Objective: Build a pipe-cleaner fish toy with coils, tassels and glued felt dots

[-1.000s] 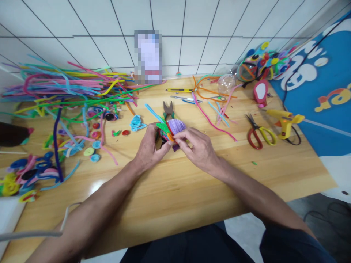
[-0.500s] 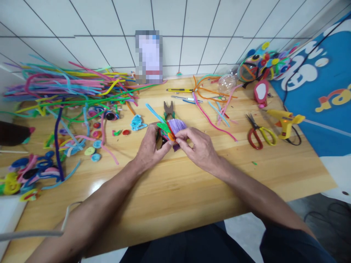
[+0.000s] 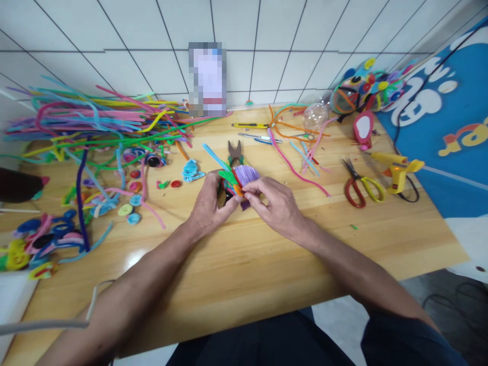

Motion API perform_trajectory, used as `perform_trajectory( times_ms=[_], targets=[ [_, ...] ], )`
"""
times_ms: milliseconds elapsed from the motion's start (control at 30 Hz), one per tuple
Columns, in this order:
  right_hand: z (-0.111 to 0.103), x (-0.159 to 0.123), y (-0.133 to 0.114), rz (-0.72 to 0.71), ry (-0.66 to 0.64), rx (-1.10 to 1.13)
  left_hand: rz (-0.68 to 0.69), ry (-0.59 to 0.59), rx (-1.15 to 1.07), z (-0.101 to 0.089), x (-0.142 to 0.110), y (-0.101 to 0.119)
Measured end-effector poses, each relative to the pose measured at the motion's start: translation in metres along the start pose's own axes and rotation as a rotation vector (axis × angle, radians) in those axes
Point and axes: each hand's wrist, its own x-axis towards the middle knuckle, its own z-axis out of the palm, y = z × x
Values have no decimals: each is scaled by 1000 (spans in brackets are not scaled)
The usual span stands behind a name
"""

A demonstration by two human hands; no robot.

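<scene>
Two hands, the left hand (image 3: 209, 203) wrapped around its side and the right hand (image 3: 277, 206) pinching its edge, are clamped on a craft piece (image 3: 229, 178) with ribbed purple pleats (image 3: 247, 174), just in front of the pliers (image 3: 235, 149). Left of the pliers lie round, fuzzy discs (image 3: 133, 219); to the right, loop-handled scissors (image 3: 357, 177). Beyond the pliers, bendy pipe cleaners (image 3: 110, 120) heap leftward, and rightward sits a clear, rounded shell (image 3: 315, 116), its contents indistinct.
</scene>
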Motion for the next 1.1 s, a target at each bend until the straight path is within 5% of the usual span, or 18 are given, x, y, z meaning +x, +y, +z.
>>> perform_trajectory(
  times_ms=[1100],
  targets=[
    [-1, 1, -1, -7, -15, -1, 46, 17, 104, -1, 2, 5]
  ],
)
